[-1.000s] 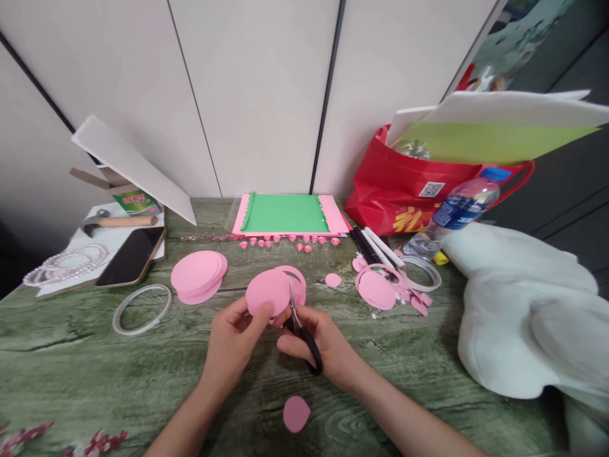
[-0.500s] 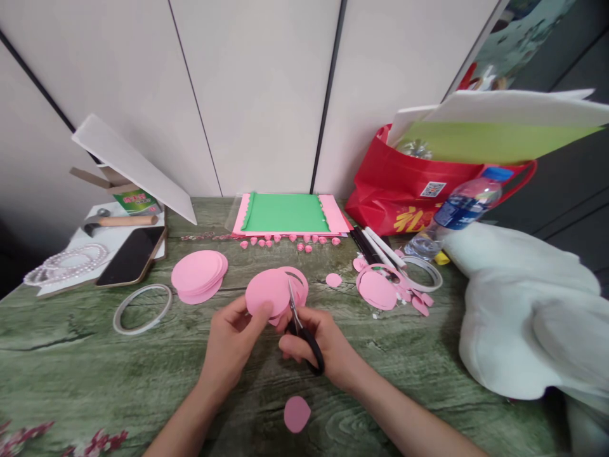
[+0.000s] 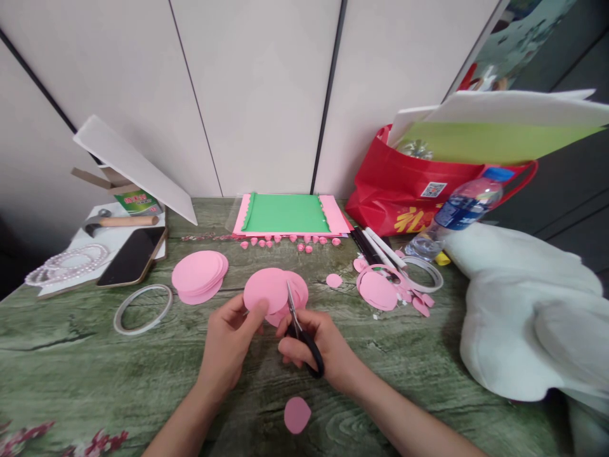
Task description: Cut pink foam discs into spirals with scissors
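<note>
My left hand [image 3: 234,339] pinches a pink paper circle [image 3: 265,289] between thumb and fingers, above the table's middle. In my right hand [image 3: 318,346] is a pair of scissors [image 3: 304,339] with black handles, its blades pointing up and away from me at the circle's right edge. Behind the blades lies more cut pink paper [image 3: 299,287], partly hidden by the circle. A pink petal-shaped piece [image 3: 297,415] rests on the table between my forearms. To the left sits a stack of pink paper circles [image 3: 197,273].
A tape roll [image 3: 143,309] and a phone [image 3: 132,256] lie left, near a hammer [image 3: 124,221]. Small pink paper rolls [image 3: 308,249] line up before green paper [image 3: 288,212]. Right are pink scraps [image 3: 377,291], markers [image 3: 378,244], a bottle [image 3: 464,209], a red bag [image 3: 380,190] and a white plush [image 3: 504,324].
The paper circle in my left hand has shifted slightly left and the scissors with it. More of the paper behind the blades shows as a filled shape.
</note>
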Action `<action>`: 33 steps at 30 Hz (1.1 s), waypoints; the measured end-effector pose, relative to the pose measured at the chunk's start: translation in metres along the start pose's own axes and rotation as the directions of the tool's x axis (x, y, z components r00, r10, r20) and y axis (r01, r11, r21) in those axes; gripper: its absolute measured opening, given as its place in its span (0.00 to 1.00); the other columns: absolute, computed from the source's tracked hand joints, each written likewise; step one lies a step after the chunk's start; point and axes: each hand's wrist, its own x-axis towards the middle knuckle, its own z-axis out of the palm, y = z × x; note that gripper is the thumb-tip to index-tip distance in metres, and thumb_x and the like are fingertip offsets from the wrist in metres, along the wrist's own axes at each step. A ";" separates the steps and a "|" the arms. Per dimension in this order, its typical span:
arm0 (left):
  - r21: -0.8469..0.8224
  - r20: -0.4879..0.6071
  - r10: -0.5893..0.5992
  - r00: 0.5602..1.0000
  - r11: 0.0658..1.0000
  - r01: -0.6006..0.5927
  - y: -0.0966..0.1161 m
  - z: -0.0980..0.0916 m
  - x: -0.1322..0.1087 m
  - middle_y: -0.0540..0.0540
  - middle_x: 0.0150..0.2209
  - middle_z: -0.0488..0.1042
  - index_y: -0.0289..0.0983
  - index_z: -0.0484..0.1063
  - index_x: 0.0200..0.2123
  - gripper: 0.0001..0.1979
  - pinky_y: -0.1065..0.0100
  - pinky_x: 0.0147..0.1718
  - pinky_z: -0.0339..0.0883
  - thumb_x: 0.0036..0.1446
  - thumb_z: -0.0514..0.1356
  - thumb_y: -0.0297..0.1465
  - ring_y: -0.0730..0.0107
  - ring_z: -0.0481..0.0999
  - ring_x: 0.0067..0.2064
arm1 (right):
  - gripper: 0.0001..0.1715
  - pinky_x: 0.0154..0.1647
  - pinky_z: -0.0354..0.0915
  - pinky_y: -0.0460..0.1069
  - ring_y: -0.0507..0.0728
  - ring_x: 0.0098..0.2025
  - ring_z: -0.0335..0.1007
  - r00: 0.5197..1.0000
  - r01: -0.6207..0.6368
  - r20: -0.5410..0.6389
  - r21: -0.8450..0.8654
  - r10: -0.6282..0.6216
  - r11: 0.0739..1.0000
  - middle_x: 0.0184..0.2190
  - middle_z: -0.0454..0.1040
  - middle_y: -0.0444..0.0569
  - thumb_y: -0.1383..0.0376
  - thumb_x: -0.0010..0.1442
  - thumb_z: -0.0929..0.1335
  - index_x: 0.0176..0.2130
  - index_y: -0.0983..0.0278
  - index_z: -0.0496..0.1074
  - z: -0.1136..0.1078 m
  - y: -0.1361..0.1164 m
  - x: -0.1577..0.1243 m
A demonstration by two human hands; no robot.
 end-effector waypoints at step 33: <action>-0.005 0.078 -0.167 0.983 0.986 0.168 0.006 0.007 -0.005 0.55 0.11 0.62 0.32 0.71 0.18 0.11 0.78 0.11 0.45 0.41 0.66 0.34 0.84 0.53 0.13 | 0.28 0.20 0.49 0.43 0.47 0.20 0.48 0.999 0.033 -0.045 0.082 -0.030 0.996 0.17 0.57 0.35 0.54 0.37 0.76 0.31 0.62 0.60 0.007 0.005 -0.001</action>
